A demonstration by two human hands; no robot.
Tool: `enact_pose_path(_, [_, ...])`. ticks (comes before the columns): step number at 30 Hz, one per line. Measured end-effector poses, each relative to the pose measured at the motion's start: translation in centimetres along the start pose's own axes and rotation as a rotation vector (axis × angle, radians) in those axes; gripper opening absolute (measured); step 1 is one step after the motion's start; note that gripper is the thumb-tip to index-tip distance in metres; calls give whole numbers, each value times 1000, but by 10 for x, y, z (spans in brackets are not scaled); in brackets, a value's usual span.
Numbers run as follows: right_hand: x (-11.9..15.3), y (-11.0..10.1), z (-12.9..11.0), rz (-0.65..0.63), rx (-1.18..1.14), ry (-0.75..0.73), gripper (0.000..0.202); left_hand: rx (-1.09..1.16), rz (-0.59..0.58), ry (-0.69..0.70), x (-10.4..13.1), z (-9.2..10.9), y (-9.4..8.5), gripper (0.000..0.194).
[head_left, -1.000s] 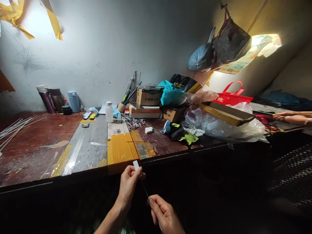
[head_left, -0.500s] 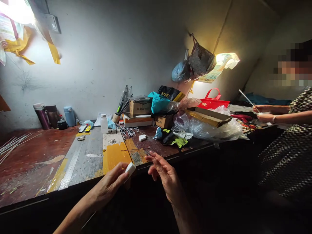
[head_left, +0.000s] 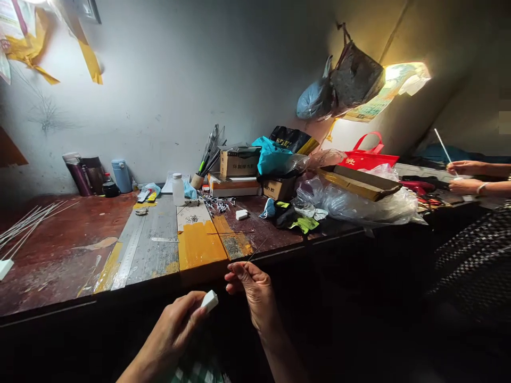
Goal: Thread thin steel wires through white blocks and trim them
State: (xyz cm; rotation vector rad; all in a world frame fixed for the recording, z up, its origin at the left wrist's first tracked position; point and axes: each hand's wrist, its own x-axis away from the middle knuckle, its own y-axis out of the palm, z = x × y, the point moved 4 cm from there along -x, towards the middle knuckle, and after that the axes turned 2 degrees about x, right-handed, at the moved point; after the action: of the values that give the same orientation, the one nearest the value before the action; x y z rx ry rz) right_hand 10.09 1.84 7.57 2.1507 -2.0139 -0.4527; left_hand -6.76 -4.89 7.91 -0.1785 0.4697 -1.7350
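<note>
My left hand (head_left: 179,322) is closed around a small white block (head_left: 209,301), whose end sticks out past the thumb and fingertips. To its right, my right hand (head_left: 252,290) pinches a thin dark wire (head_left: 256,251) that slants up and to the right from the fingertips. Both hands are in front of the bench edge, a short gap apart. On the bench just beyond them lies another thin dark wire (head_left: 231,233), across the yellow tape (head_left: 199,247). A second white block (head_left: 241,214) rests farther back, near a pile of small dark and white pieces (head_left: 221,205).
White rods (head_left: 32,223) lie at the left, with another white block (head_left: 5,268). Flasks (head_left: 120,175) and a white bottle (head_left: 178,190) stand toward the wall. Boxes (head_left: 239,161) and plastic bags (head_left: 359,205) crowd the right. A co-worker's hands (head_left: 465,178) hold a white rod.
My right hand has gone from spread fingers to a pinch on a thin wire. Both hands are lower in view, the white block still in my left. The view has shifted slightly.
</note>
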Motion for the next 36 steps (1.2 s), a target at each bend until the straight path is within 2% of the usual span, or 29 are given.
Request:
enact_pose_path(6, [3,5,3,-198,8,47,35,20,-3,-28,2,-14,-4,32])
enact_pose_path(9, [0,0,3,-113,63,13,30,-34,9,-21,6,-19,-4,29])
enact_pose_path(13, [0,2,14,-43,91,-8,29,-92,89,1,9,-30,-3,28])
enact_pose_path(16, [1,7,21,-71,88,-1,32,-72,78,-20,9,-37,-1,31])
enact_pose_path(21, [1,6,21,-216,48,71,31,-15,0,-79,9,-38,1,32])
enact_pose_path(26, [-5,-4,22,-63,79,61,31,-39,9,-65,13,-41,2,32])
enact_pose_path(29, [-5,0,29,-39,68,73,32,-71,40,-45,14,-45,3,34])
enact_pose_path(32, [-2,5,35,-68,49,102,32,-63,56,-51,12,-49,3,36])
enact_pose_path(36, [1,9,32,-239,21,142,30,-2,40,-87,10,-51,1,35])
